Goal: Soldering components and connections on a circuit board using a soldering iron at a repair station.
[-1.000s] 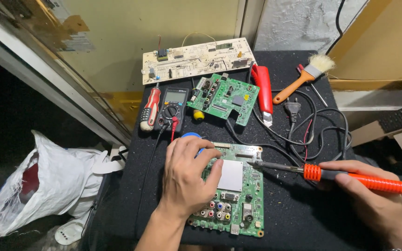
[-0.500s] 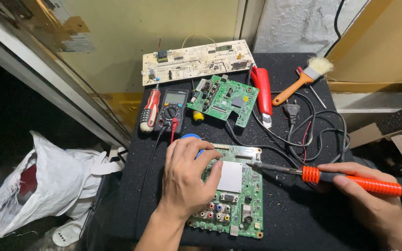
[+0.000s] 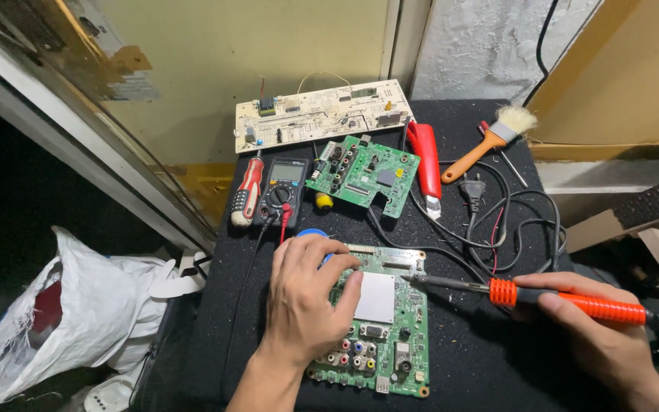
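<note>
With our left hand (image 3: 303, 301) pressed flat on the green circuit board (image 3: 379, 320) near the counter's (image 3: 490, 366) front edge, we keep it steady while our right hand (image 3: 600, 339), gripping the orange-handled soldering iron (image 3: 543, 295), brings the tip lightly to the board's upper right corner

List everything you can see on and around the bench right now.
green circuit board: 1, near edge, under left hand
smaller green board: 1, mat centre
beige board: 1, far edge
multimeter: 1, black, left of smaller board
screwdriver: 1, red-handled, left of multimeter
red cutter: 1, right of smaller board
brush: 1, orange handle, far right
black cables: tangle, right
white bag: 1, floor left
soldering iron: 1, orange, right hand
left hand: on board
right hand: grips iron
</note>
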